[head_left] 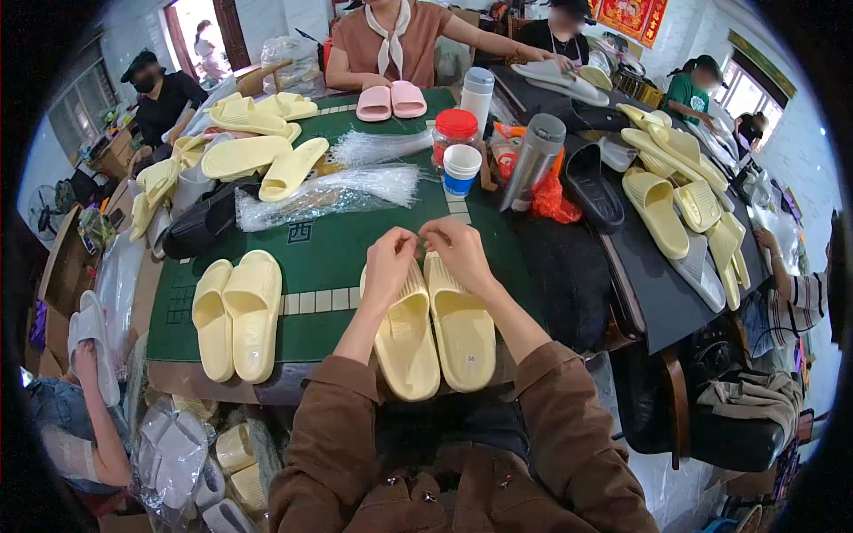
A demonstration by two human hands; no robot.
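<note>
A pair of pale yellow slide slippers lies in front of me, the left slipper (407, 346) and the right slipper (466, 346) side by side with toes pointing away. My left hand (391, 259) and my right hand (456, 256) meet over the toe ends, fingertips pinched close together. Whatever is between the fingers is too small to make out. The hands partly hide the straps. Another yellow pair (238, 318) sits to the left on the green mat (329, 336). Beyond my hands lie bundles of thin clear plastic strands (333, 195).
Yellow slippers (244, 155) are heaped at the far left beside a black slipper (209, 222). A white-and-blue cup (460, 171), red-lidded jar (455, 133) and steel flask (537, 160) stand ahead right. Pink slippers (391, 101) lie before a person opposite. More slippers (657, 209) cover the right-hand table.
</note>
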